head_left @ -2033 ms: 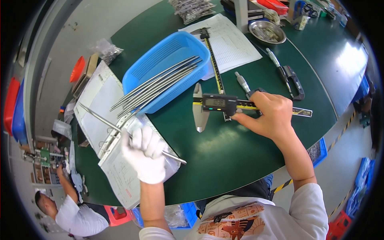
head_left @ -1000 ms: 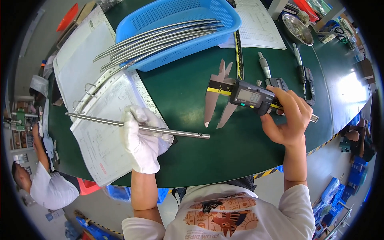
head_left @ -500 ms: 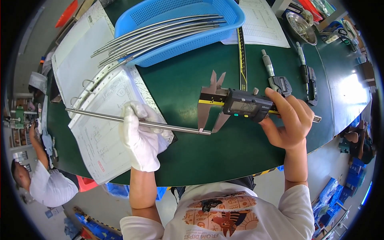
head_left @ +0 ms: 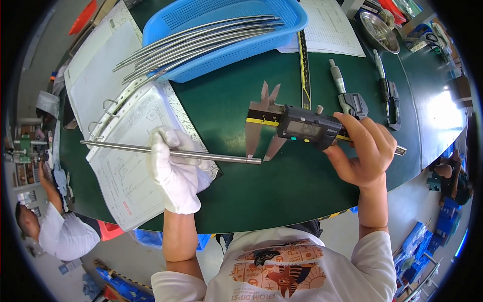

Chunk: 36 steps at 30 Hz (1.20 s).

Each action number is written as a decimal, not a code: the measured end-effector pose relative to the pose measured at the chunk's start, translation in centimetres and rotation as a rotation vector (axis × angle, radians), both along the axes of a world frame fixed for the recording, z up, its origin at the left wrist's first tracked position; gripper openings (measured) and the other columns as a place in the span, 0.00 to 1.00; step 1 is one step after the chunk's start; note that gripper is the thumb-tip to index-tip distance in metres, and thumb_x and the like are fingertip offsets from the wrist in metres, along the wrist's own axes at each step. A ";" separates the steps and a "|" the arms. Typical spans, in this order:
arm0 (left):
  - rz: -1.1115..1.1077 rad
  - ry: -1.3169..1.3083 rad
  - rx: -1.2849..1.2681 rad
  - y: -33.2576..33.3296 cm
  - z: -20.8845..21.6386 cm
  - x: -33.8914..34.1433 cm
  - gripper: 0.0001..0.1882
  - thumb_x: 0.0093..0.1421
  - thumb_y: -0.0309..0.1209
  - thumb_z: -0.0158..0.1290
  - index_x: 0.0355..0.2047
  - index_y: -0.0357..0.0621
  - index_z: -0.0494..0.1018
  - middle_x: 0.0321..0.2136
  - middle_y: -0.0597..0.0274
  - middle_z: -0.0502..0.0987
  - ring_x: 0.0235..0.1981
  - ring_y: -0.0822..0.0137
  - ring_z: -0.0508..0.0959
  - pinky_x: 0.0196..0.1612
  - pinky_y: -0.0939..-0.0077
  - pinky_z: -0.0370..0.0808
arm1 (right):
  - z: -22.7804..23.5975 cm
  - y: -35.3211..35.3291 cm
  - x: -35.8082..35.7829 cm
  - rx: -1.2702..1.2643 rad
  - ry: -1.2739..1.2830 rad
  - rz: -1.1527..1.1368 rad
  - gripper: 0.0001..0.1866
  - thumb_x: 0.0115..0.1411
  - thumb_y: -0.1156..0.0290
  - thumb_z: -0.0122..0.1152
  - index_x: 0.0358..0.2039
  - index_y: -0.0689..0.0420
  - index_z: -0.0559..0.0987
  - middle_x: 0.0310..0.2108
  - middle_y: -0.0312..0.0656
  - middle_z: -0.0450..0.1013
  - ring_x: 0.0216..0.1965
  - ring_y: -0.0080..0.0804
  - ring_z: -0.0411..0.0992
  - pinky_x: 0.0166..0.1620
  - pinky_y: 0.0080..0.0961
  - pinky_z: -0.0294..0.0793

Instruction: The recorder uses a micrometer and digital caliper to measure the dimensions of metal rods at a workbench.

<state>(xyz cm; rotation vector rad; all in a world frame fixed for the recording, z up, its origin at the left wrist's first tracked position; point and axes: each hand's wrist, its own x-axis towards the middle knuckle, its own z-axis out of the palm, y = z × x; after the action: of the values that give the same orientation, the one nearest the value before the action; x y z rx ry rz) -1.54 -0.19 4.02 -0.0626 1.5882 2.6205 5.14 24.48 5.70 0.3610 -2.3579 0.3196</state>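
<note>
My left hand, in a white glove, is closed round a thin steel rod that lies almost level, its left end over the papers. The bare right hand grips a digital caliper by the body and beam. The caliper's long jaws point down to the rod's right end, one on each side of a short stretch at the tip. Whether both jaws touch the metal I cannot tell. The display is too blurred to read.
A blue plastic basket with several steel rods stands at the back. Under my left hand lies a ring binder with drawings. Two micrometers and a steel dish are at the right. Another person works at far left.
The rod's right end and the caliper have shifted slightly up and to the left together. Both hands keep their hold.
</note>
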 end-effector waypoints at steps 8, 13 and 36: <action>0.006 -0.010 -0.020 -0.1 0.0 -0.2 0.12 0.59 0.42 0.38 0.24 0.51 0.57 0.12 0.71 0.55 0.10 0.77 0.55 0.12 0.82 0.56 | -0.2 0.1 -0.2 0.019 0.035 -0.019 0.20 0.35 0.57 0.67 0.20 0.58 0.71 0.10 0.33 0.58 0.09 0.25 0.56 0.13 0.18 0.54; -0.009 -0.008 -0.028 0.0 0.1 0.0 0.12 0.59 0.42 0.38 0.24 0.50 0.58 0.11 0.71 0.55 0.10 0.78 0.55 0.13 0.83 0.56 | 0.1 0.1 0.0 -0.001 -0.013 -0.033 0.19 0.33 0.57 0.67 0.18 0.57 0.70 0.09 0.33 0.57 0.09 0.26 0.55 0.12 0.19 0.53; 0.082 -0.102 -0.035 0.3 0.5 -0.1 0.14 0.58 0.43 0.42 0.22 0.47 0.62 0.12 0.71 0.58 0.10 0.77 0.57 0.14 0.81 0.56 | 0.0 -0.3 -0.5 -0.037 -0.087 -0.063 0.17 0.34 0.58 0.67 0.18 0.55 0.71 0.10 0.33 0.60 0.09 0.28 0.56 0.13 0.22 0.54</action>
<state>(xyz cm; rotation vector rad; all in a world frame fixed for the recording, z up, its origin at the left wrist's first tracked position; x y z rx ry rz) -1.60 0.14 4.50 -0.2649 1.6303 2.6028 4.68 24.17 5.70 0.2592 -2.4389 0.3551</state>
